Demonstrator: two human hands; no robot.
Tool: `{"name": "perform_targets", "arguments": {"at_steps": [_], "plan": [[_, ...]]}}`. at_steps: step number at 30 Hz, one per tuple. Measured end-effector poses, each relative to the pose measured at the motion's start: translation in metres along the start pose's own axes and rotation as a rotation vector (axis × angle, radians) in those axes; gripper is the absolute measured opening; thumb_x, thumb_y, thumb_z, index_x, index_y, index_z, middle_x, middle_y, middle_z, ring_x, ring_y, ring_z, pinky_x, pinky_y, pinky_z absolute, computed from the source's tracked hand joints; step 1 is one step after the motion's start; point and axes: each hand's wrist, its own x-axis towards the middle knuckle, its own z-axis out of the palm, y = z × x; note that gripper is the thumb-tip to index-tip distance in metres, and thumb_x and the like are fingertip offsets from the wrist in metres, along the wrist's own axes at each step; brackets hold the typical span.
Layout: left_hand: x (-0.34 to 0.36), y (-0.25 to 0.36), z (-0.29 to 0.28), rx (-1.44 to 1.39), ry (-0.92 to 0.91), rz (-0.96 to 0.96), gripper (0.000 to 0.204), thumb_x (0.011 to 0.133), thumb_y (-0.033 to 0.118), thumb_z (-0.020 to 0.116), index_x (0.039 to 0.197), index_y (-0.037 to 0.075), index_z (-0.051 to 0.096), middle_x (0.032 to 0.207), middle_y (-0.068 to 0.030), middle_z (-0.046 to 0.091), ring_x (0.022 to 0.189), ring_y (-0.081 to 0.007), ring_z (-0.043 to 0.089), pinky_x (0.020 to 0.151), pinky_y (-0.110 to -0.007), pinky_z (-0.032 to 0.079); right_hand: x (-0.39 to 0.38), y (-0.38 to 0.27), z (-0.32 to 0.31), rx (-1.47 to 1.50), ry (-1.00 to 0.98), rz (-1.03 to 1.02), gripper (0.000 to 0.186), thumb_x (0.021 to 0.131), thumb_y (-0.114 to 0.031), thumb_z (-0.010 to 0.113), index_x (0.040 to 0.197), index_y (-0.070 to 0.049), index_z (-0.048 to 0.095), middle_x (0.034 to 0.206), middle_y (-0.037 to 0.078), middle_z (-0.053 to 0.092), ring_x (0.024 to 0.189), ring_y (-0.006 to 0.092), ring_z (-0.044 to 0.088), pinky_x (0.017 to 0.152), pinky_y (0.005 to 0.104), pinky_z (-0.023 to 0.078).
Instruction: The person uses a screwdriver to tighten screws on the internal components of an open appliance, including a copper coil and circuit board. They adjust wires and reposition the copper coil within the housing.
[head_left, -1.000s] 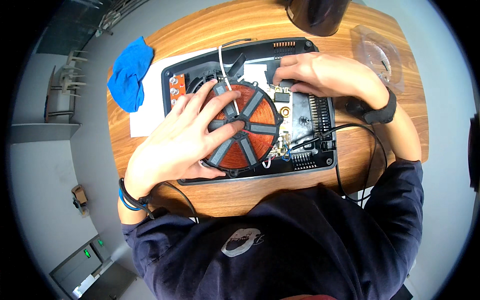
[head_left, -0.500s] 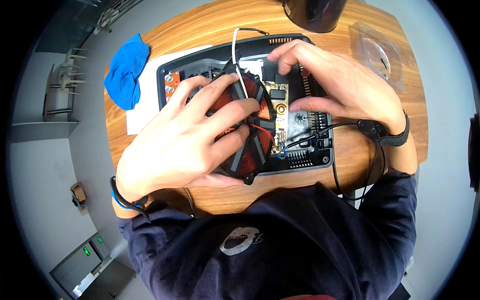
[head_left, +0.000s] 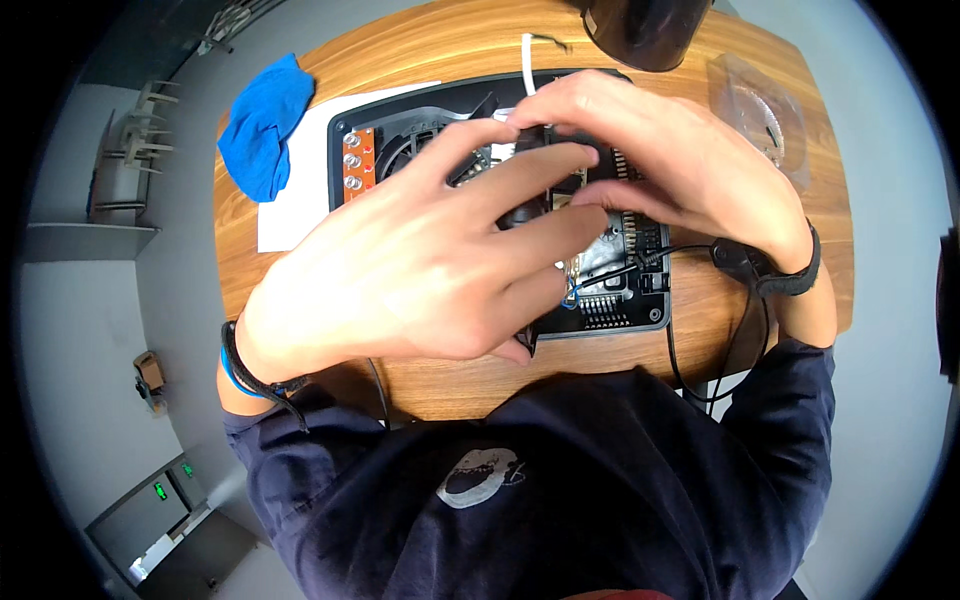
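My left hand point(head_left: 430, 255) grips an induction coil point(head_left: 527, 212), its fingers spread over the upper face and the thumb at the near edge. The coil stands tilted almost on edge, mostly hidden by the fingers. My right hand point(head_left: 690, 160) curls round the far right side of the coil, index finger by its top edge and thumb near my left fingertips. Below lies the opened black housing point(head_left: 625, 320) of an induction cooker, with a fan point(head_left: 400, 152) and a small orange circuit board point(head_left: 357, 165). A white-sleeved wire point(head_left: 528, 65) sticks up beyond the hands.
A blue cloth point(head_left: 265, 130) and white paper point(head_left: 285, 215) lie to the left. A dark round container point(head_left: 645, 35) stands at the back, with a clear plastic tray point(head_left: 755, 115) at the right. A black cord point(head_left: 675, 365) loops over the table's near right edge.
The coil has tipped up from lying face-up to nearly on edge. My left hand has moved right with it, and my right hand has closed in on it. Fan and orange board show more.
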Motion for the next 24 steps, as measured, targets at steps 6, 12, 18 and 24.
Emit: {"name": "perform_targets", "arguments": {"at_steps": [6,12,18,24], "plan": [[0.001,-0.002,0.015,-0.157,0.166,0.042,0.040,0.085,0.031,0.089,0.120,0.011,0.084,0.156,-0.0155,0.076,0.154,-0.0464,0.066,0.122,-0.060,0.057,-0.012,0.011,-0.021,-0.008,-0.022,-0.030,0.056,0.093,0.003,0.081,0.145,-0.005,0.062,0.134,0.015,0.070,0.120,0.0422,0.072,0.104,0.0485,0.061],[-0.023,-0.015,0.014,-0.088,-0.074,-0.116,0.063,0.087,0.032,0.090,0.147,0.016,0.078,0.170,-0.0107,0.066,0.165,-0.0406,0.055,0.125,-0.056,0.056,-0.040,0.002,-0.039,-0.197,-0.116,0.191,0.036,0.088,0.012,0.073,0.117,-0.006,0.062,0.105,0.012,0.063,0.093,0.0420,0.072,0.079,0.0511,0.055],[-0.039,-0.013,0.023,-0.178,-0.286,-0.260,0.052,0.099,0.029,0.086,0.147,0.010,0.077,0.169,-0.0122,0.065,0.163,-0.0396,0.056,0.129,-0.054,0.053,-0.050,0.007,-0.036,-0.287,-0.113,0.225,0.024,0.094,0.006,0.073,0.111,-0.007,0.062,0.111,0.012,0.068,0.092,0.0366,0.074,0.079,0.0466,0.059],[-0.050,-0.017,0.028,-0.286,-0.453,-0.332,0.051,0.104,0.028,0.085,0.149,0.007,0.076,0.170,-0.0171,0.064,0.156,-0.0423,0.060,0.128,-0.054,0.054,-0.057,0.012,-0.037,-0.177,-0.043,0.288,0.016,0.099,-0.002,0.076,0.112,-0.007,0.069,0.138,0.010,0.076,0.107,0.0332,0.079,0.090,0.0412,0.066]]}}
